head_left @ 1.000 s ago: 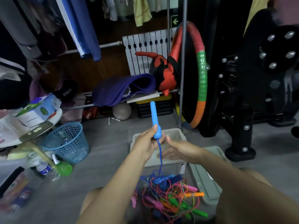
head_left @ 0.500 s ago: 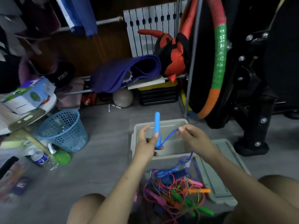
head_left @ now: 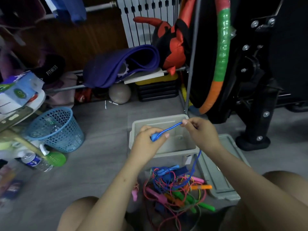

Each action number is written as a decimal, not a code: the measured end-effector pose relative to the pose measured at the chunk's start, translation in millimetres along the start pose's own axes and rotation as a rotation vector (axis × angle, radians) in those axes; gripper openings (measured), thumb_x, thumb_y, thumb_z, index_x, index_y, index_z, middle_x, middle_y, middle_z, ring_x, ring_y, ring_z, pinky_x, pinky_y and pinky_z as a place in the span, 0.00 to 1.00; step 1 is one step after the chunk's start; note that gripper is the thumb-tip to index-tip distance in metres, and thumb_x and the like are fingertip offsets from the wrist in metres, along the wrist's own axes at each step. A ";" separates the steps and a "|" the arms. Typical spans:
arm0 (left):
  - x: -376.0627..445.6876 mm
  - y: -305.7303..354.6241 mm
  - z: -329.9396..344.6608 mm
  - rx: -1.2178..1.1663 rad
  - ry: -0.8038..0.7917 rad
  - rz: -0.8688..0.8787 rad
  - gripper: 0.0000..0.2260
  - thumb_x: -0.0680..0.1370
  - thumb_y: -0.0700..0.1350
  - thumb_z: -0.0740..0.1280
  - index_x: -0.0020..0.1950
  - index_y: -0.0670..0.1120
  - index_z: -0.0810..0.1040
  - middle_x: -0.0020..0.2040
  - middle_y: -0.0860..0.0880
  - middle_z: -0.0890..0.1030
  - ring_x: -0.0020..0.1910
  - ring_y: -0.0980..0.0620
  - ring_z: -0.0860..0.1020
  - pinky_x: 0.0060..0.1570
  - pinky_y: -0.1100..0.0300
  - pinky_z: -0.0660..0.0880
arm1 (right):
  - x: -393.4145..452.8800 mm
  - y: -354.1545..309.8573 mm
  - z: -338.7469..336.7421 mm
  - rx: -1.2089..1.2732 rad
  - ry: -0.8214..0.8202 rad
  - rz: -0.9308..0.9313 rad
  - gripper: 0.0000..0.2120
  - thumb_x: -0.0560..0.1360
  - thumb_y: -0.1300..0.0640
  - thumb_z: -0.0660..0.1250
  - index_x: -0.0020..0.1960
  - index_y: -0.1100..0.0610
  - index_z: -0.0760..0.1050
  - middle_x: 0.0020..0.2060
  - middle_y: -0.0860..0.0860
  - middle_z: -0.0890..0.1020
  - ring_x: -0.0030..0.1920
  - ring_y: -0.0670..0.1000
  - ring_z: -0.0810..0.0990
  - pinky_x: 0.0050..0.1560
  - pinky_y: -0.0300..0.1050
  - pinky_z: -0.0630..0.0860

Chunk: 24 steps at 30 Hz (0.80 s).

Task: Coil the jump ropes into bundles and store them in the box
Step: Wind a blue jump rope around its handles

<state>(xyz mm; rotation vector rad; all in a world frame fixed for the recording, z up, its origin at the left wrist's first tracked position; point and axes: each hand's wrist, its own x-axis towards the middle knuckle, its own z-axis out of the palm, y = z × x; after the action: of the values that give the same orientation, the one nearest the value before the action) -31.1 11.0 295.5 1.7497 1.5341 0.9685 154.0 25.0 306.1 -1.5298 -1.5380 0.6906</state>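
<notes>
The box [head_left: 164, 152] sits on the floor [head_left: 100, 147] in the middle, and both hands are over it. The left hand [head_left: 146, 140] is to the left and the right hand [head_left: 200, 132] is to the right, with a rope [head_left: 170, 129] running between them. The pile of ropes [head_left: 176, 185] lies on the floor in front of the box, close to the person. The lid [head_left: 221, 167] lies right of the box. The basket [head_left: 56, 129] stands far to the left. The ball [head_left: 119, 93] sits behind the box, under a shelf.
</notes>
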 end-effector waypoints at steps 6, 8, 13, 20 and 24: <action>5.3 4.4 -5.0 -0.026 0.069 -0.101 0.23 0.72 0.65 0.64 0.27 0.48 0.76 0.40 0.48 0.78 0.43 0.58 0.75 0.49 0.66 0.68 | 0.6 6.5 1.4 -0.013 -0.047 0.075 0.11 0.77 0.52 0.65 0.37 0.51 0.78 0.22 0.42 0.75 0.28 0.40 0.73 0.30 0.33 0.64; 3.6 11.3 -3.5 -0.379 -0.001 -0.180 0.17 0.76 0.56 0.65 0.33 0.47 0.77 0.34 0.49 0.79 0.34 0.56 0.77 0.43 0.64 0.72 | -2.0 3.4 1.1 -0.050 -0.139 0.034 0.11 0.77 0.51 0.65 0.36 0.49 0.77 0.23 0.34 0.74 0.29 0.36 0.72 0.32 0.31 0.65; -4.3 22.0 -1.7 -0.528 -0.093 -0.218 0.06 0.79 0.49 0.64 0.53 0.55 0.79 0.32 0.51 0.75 0.28 0.54 0.71 0.34 0.64 0.72 | -11.1 -4.6 3.6 0.011 -0.292 -0.090 0.11 0.78 0.52 0.64 0.37 0.48 0.78 0.27 0.48 0.76 0.29 0.42 0.71 0.34 0.37 0.64; -5.7 22.6 -1.7 -0.644 -0.123 -0.330 0.10 0.80 0.50 0.62 0.43 0.50 0.80 0.39 0.56 0.82 0.29 0.56 0.72 0.35 0.66 0.71 | -19.3 -5.0 11.4 0.104 -0.475 -0.036 0.16 0.79 0.51 0.60 0.35 0.52 0.77 0.19 0.44 0.69 0.23 0.42 0.67 0.29 0.36 0.64; 9.8 15.4 -34.6 -1.124 0.178 -0.523 0.13 0.81 0.48 0.59 0.37 0.47 0.69 0.29 0.53 0.79 0.23 0.55 0.70 0.31 0.62 0.68 | -17.2 0.1 -7.5 -0.123 -0.784 0.054 0.23 0.80 0.47 0.56 0.30 0.57 0.69 0.24 0.51 0.75 0.28 0.50 0.76 0.37 0.42 0.73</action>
<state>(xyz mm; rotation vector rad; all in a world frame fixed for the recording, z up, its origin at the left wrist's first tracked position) -51.1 17.8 328.4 0.4625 1.0604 1.3289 158.7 6.8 306.7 -1.4665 -2.1355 1.3565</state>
